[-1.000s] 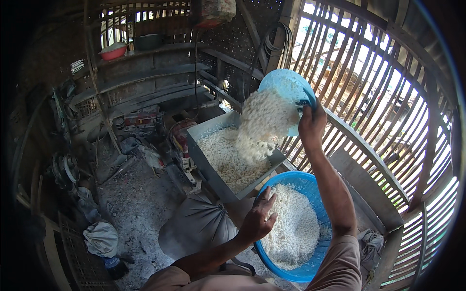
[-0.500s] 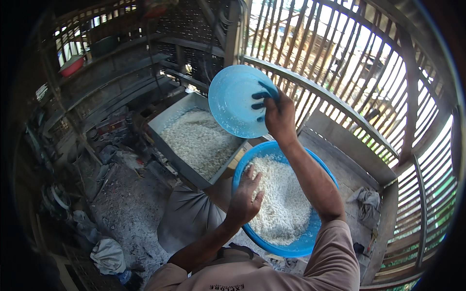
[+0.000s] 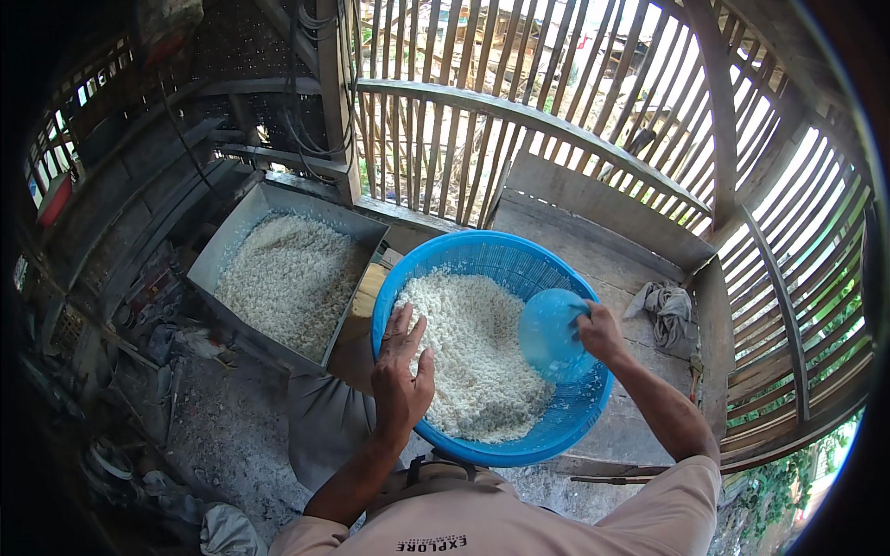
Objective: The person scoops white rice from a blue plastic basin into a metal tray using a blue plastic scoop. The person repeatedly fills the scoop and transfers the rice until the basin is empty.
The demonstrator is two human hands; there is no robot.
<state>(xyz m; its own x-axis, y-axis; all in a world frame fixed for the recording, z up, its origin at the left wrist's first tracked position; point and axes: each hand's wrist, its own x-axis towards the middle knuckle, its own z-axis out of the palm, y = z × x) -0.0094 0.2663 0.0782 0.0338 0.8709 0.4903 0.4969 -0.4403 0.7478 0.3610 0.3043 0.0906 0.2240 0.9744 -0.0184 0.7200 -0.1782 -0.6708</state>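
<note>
A big blue plastic basket (image 3: 498,245) with slotted walls holds a heap of white, crumbly grains (image 3: 468,343). My right hand (image 3: 603,332) grips the rim of a round, light-blue, see-through plastic bowl (image 3: 549,335), which is tilted over the right part of the heap, inside the basket. Whether the bowl has grains in it I cannot tell. On the left, my left hand (image 3: 401,385) rests at the basket's near-left side with its fingers stretched and the thumb apart. To the left of the basket stands a grey metal bin (image 3: 206,243) filled with the same white grains.
A wooden ledge (image 3: 593,232) runs behind the basket along a slatted wall (image 3: 519,111), with a crumpled grey cloth (image 3: 666,310) on it. Dark shelves (image 3: 139,208) line the left side. Below them the dusty floor (image 3: 213,422) holds scattered clutter and a pale sack (image 3: 230,530).
My right hand has brought the bowl from above the metal bin down into the basket's right side. My left hand stays at the basket's left side. The view has swung to the right.
</note>
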